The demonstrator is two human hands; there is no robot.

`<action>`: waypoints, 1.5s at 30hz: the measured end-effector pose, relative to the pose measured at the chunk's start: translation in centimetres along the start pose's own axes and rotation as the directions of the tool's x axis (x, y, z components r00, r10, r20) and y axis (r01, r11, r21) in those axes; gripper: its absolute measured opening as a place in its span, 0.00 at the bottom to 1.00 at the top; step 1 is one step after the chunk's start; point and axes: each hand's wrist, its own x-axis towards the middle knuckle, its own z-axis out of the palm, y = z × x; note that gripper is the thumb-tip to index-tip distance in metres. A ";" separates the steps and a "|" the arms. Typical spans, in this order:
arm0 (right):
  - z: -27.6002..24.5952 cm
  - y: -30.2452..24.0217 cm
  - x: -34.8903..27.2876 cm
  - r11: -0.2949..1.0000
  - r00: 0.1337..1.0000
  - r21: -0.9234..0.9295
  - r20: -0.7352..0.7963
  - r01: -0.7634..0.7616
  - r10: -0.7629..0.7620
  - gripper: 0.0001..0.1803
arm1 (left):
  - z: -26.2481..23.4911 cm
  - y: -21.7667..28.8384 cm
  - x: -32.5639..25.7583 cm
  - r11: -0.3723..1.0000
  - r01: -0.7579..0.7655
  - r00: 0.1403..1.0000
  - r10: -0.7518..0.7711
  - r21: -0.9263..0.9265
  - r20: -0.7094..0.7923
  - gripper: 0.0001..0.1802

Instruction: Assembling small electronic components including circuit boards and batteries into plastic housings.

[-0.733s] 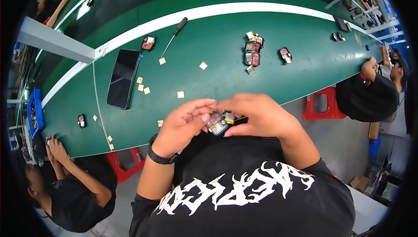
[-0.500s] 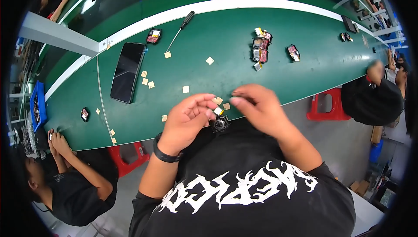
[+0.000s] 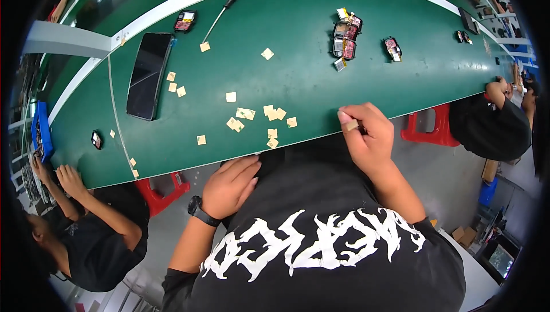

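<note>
My right hand [image 3: 369,137] is raised over the front edge of the green table, closed in a pinch. A small tan square [image 3: 352,124] shows between its thumb and curled fingers. Lower, just off the table edge, my left hand [image 3: 232,185] lies back-up against my black shirt, its fingers stretched out. Whatever is under that palm is hidden. Between the hands, several tan squares lie near the edge, among them a pair [image 3: 272,134] and an overlapping group [image 3: 245,114]. No round black watch-like device shows now.
A black phone [image 3: 149,77] and a screwdriver [image 3: 223,15] lie at the left. Opened small devices with red insides [image 3: 345,38] cluster farther back, another [image 3: 393,49] beside them. Co-workers sit on both sides, near red stools [image 3: 427,126]. A blue bin [image 3: 41,131] stands far left.
My left hand has moved left and down off the table, and the watch-like device has gone from sight. My right hand has moved right and closed on a tan square. The view has shifted.
</note>
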 end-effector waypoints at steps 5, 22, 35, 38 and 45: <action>-0.7 0.2 -1.4 0.998 0.998 -0.012 -0.036 0.056 -0.056 0.02 | 6.3 -3.0 6.3 0.997 0.066 0.997 -0.067 -0.026 -0.027 0.15; -5.1 3.7 4.5 0.832 0.950 -0.546 -0.300 -0.099 -0.084 0.27 | 9.9 -4.0 9.8 0.983 -0.120 0.993 0.117 0.141 0.033 0.20; -4.4 -0.9 6.5 0.969 0.960 -0.138 0.221 0.205 -0.172 0.24 | -1.3 6.9 9.9 0.436 0.167 0.899 -0.436 -0.884 -0.045 0.25; -2.6 -3.2 4.8 0.943 0.874 0.033 0.364 0.332 -0.321 0.26 | -1.2 6.5 12.2 0.225 0.154 0.948 -0.307 -0.962 0.080 0.24; -2.0 -3.1 4.0 0.976 0.950 0.214 0.291 0.047 -0.110 0.12 | -1.6 3.8 10.7 0.291 0.283 0.899 -0.411 -0.914 0.147 0.21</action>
